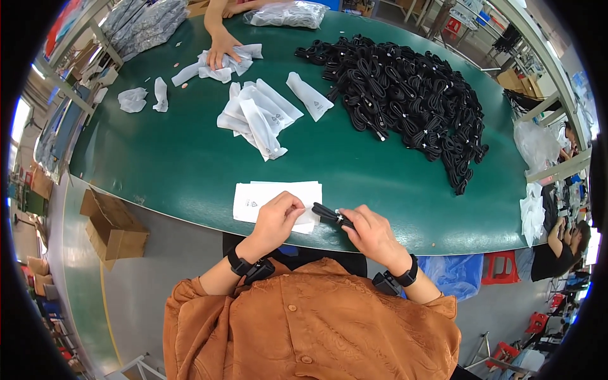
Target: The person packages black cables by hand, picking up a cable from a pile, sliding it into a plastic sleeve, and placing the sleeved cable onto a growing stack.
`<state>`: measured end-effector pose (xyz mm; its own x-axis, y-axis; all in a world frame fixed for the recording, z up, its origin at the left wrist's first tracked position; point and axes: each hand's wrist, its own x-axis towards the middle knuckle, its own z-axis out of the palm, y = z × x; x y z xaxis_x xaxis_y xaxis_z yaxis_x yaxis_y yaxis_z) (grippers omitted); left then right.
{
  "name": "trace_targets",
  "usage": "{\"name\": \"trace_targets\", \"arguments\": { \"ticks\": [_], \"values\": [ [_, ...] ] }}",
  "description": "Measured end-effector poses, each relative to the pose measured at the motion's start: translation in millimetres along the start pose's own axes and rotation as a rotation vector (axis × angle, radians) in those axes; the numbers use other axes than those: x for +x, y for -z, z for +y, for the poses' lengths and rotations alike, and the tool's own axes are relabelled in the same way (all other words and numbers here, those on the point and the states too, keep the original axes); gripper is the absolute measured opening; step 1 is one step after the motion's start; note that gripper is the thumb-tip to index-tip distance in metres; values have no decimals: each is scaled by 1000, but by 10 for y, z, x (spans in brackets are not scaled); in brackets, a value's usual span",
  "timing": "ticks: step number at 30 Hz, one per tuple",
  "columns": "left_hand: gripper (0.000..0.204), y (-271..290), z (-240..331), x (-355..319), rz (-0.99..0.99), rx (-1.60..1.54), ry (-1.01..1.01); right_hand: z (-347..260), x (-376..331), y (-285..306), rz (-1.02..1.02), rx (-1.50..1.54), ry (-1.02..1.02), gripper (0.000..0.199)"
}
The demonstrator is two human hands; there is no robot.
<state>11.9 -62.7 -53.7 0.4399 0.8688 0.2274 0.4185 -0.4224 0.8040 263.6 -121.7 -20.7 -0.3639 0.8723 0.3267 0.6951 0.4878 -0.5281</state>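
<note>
Between my thumb and fingers, my right hand [372,235] grips a coiled black cable [329,213] with a pale tie around its middle. The cable's left end points at the edge of a white bag. My left hand [278,220] is closed in a pinch at that edge, above a stack of flat white bags [248,195] near the table's front. Farther off lie several white bags [259,120], some looking filled, and a single one [309,96] to their right. A large heap of coiled black cables [405,95] spreads over the table's right side.
Across the green table [158,164], a co-worker's hand [223,49] rests on crumpled white bags [215,66]. A clear plastic pack [286,14] lies at the far edge. An open cardboard box [114,228] stands on the floor at left; a red stool [500,267] is at right.
</note>
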Motion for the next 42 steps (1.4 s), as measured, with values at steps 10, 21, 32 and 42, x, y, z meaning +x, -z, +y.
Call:
{"name": "trace_targets", "arguments": {
  "ticks": [10,21,32,42],
  "values": [
    [13,55,145,60,-2,68,-372,96,47,-198,-269,880,-577,34],
    [11,285,337,501,35,-204,-137,-174,484,-109,208,549,-56,37],
    [71,1069,305,1065,228,-166,-119,77,808,12,50,169,-13,72],
    [110,673,-13,148,-464,643,-182,56,630,-517,-202,-131,136,91]
  ]
}}
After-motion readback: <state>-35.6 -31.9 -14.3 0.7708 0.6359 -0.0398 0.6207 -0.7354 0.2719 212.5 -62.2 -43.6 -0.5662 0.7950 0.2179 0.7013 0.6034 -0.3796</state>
